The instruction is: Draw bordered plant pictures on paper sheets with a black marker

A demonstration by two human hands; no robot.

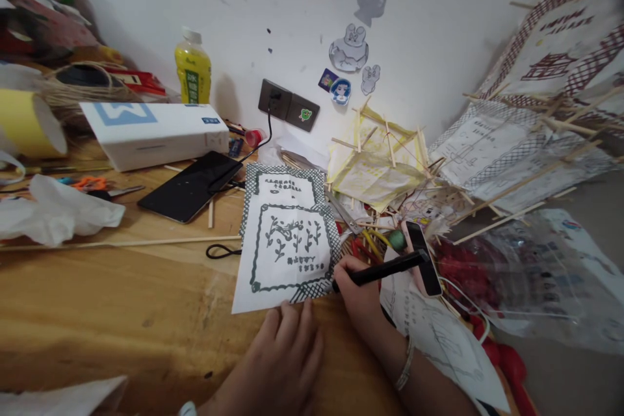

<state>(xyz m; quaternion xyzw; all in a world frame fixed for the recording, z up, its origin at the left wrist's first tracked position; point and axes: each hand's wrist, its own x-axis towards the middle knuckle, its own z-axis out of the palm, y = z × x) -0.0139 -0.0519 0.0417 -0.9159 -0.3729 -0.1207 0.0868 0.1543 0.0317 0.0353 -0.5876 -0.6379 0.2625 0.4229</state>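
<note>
A white sheet of paper (292, 247) lies on the wooden table, drawn with a wavy dark frame, leafy sprigs, lines of writing and a crosshatched border along its right and lower edges. My right hand (358, 289) grips a black marker pen (387, 268), its tip down at the sheet's lower right corner. Fingers stretched out, my left hand (285, 351) rests flat with its fingertips on the bottom edge of the paper. Another patterned sheet (285, 183) shows behind the upper edge of this one.
A black tablet (190, 187), a white box (156, 133) and a yellow drink bottle (194, 71) stand or lie at the back left. Scissors (110, 192) are at far left. To the right are a phone (423, 260), a yellow stick-framed paper lantern (377, 159) and plastic bags (541, 279).
</note>
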